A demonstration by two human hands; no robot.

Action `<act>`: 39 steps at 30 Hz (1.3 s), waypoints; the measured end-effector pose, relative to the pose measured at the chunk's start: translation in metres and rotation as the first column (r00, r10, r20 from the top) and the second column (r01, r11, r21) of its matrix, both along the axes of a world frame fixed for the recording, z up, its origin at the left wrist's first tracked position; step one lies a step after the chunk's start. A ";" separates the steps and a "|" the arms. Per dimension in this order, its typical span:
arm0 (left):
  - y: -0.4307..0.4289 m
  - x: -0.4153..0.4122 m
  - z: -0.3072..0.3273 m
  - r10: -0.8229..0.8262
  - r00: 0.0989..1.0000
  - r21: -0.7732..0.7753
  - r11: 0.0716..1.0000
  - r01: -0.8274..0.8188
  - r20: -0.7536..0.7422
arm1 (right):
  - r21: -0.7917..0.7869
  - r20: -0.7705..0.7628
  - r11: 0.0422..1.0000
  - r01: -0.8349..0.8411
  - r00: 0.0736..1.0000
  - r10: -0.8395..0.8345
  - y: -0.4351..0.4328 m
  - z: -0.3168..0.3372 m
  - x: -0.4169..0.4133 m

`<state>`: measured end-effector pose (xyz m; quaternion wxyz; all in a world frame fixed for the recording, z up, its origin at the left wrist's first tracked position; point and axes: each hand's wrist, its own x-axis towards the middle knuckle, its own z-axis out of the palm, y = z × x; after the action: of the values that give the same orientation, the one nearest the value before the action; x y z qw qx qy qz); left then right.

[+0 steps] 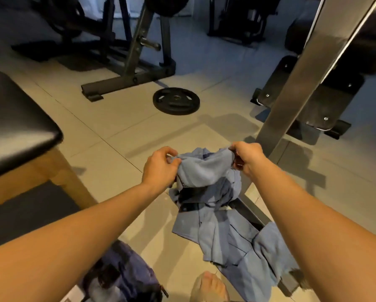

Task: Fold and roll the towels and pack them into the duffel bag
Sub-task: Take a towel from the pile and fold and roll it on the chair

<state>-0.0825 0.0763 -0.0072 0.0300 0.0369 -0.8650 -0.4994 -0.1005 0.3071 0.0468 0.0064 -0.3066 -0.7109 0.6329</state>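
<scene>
Early stage | blue towel (204, 171) was pinched by left hand (160, 166) and right hand (247, 158), unfolded | towel pile (232, 236) lay below fingers | duffel bag (121, 273) unpacked

The floor (121, 118) is made of big pale tiles. A round black weight plate (176, 101) lies flat on it. Behind the plate rests the long black foot of a metal stand (126, 83). Closer in, a heap of blue towels (226, 236) lies on the tiles, partly over a dark metal bar (250, 214). A dark bag (121, 271) sits on the floor, left of a bare foot (211, 286).
</scene>
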 end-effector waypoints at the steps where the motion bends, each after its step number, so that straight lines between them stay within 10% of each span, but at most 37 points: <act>1: -0.007 0.004 0.019 0.004 1.000 0.002 1.000 -0.004 -0.006 | 0.001 -0.028 1.000 -0.020 0.999 0.020 -0.010 0.024 0.004; 11: -0.064 0.080 0.221 -0.193 0.950 0.105 0.969 0.224 -0.244 | -0.034 -0.367 0.940 -0.338 0.880 0.303 -0.131 0.222 0.065; 21: -0.147 0.134 0.324 -0.018 0.931 0.092 0.994 0.055 -0.365 | 0.280 -0.530 0.827 -0.488 0.640 0.557 -0.223 0.326 0.123; 32: -0.285 0.198 0.406 0.146 0.965 0.185 0.977 -0.105 -0.220 | 0.378 -0.240 0.307 -0.874 0.227 0.944 -0.313 0.382 0.111; 39: -0.348 0.223 0.414 0.244 0.933 0.030 0.969 -0.244 -0.264 | 0.505 -0.334 0.345 -0.791 0.189 0.923 -0.383 0.389 0.109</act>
<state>0.1405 -0.2713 0.4064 0.2075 0.0766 -0.8426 -0.4910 0.0086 -0.0758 0.4362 -0.1037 0.3557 -0.7825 0.5004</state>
